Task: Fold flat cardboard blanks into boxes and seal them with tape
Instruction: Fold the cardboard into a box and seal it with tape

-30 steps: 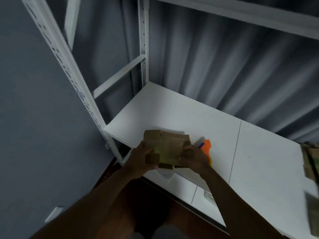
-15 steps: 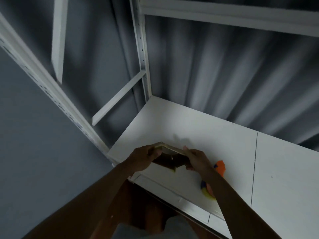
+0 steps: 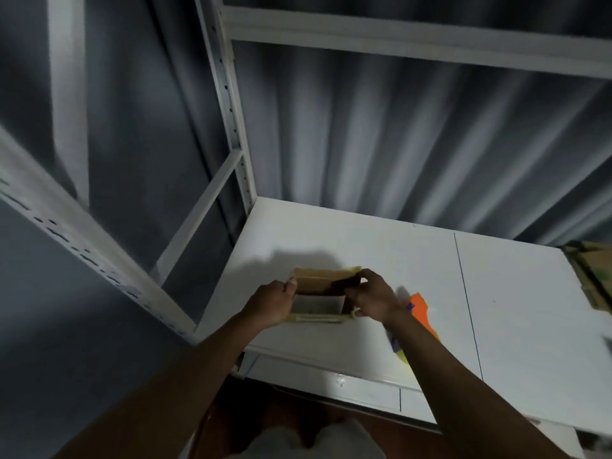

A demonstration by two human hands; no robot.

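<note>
Here, unlabelled cardboard box point(image 3: 319, 298) pinched between left hand point(image 3: 270, 304) and right hand point(image 3: 372, 301) fingers.

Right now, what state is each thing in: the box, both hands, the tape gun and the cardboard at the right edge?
Box: opened up, hollow showing, held over the shelf.
Left hand: fingers curled round the box's left end.
Right hand: fingers pinch the box's right end.
Tape gun: lying on the shelf, untouched, partly hidden by the right forearm.
Cardboard: lying at the shelf's right edge, blurred.
</note>
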